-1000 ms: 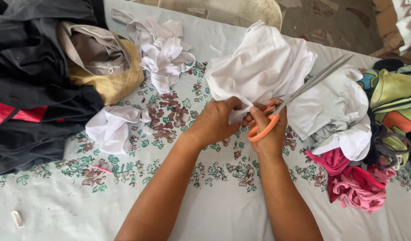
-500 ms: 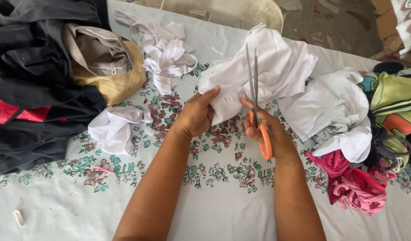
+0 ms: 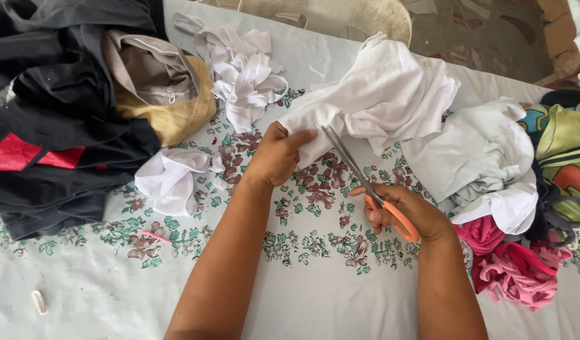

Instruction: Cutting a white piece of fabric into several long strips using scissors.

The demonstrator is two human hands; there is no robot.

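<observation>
My left hand (image 3: 278, 155) pinches the near edge of a crumpled white cloth (image 3: 381, 94) that lies on the flowered table cover (image 3: 315, 252). In my right hand (image 3: 406, 211) I hold scissors (image 3: 365, 182) with orange handles. Their metal blades point up and to the left, with the tips at the cloth edge just beside my left fingers. Both forearms reach in from the bottom of the view.
A heap of cut white strips (image 3: 242, 72) lies at the back. Black and red garments (image 3: 44, 126) and a tan one (image 3: 161, 88) pile on the left. More white cloth (image 3: 485, 157), pink fabric (image 3: 510, 261) and striped green fabric (image 3: 563, 151) crowd the right. A small white scrap (image 3: 170, 179) sits left of my arm.
My right hand drew back toward me and swung the scissors from pointing right, through upright, to pointing left at the cloth edge. My left hand shifted left, pulling the cloth edge taut.
</observation>
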